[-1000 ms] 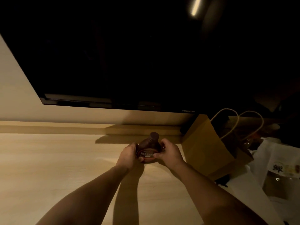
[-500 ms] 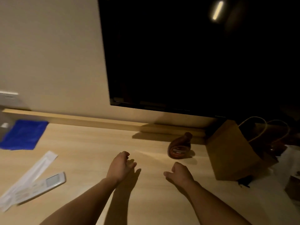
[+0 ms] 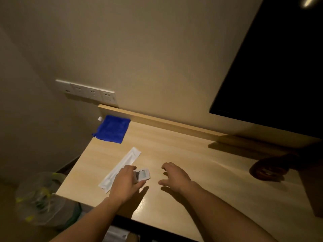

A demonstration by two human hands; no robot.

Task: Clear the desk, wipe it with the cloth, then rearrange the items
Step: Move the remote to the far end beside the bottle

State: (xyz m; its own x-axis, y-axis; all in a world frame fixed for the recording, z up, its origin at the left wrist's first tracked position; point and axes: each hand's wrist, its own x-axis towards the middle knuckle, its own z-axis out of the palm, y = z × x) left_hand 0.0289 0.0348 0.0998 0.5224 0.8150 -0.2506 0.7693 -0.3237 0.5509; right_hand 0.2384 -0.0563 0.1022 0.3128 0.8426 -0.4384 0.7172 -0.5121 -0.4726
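Note:
A blue cloth (image 3: 112, 131) lies folded in the far left corner of the light wooden desk (image 3: 192, 151). Nearer to me, a long white packet (image 3: 125, 161) lies at a slant. My left hand (image 3: 126, 180) covers the near end of a white remote (image 3: 143, 174) beside the packet, fingers on one side and thumb on the other, gripping it. My right hand (image 3: 175, 177) hovers just right of the remote, fingers spread and holding nothing. A brown syrup bottle (image 3: 267, 169) lies on its side in shadow at the right.
A dark TV screen (image 3: 279, 67) hangs on the wall at upper right. Wall sockets (image 3: 90, 92) sit above the desk's left end. A bin lined with a clear bag (image 3: 42, 198) stands on the floor left of the desk. A brown paper bag (image 3: 312, 189) shows at the right edge.
Both hands let go of the syrup bottle, which now lies at the right. My view swung left, and my left hand reached the white remote and closed around it.

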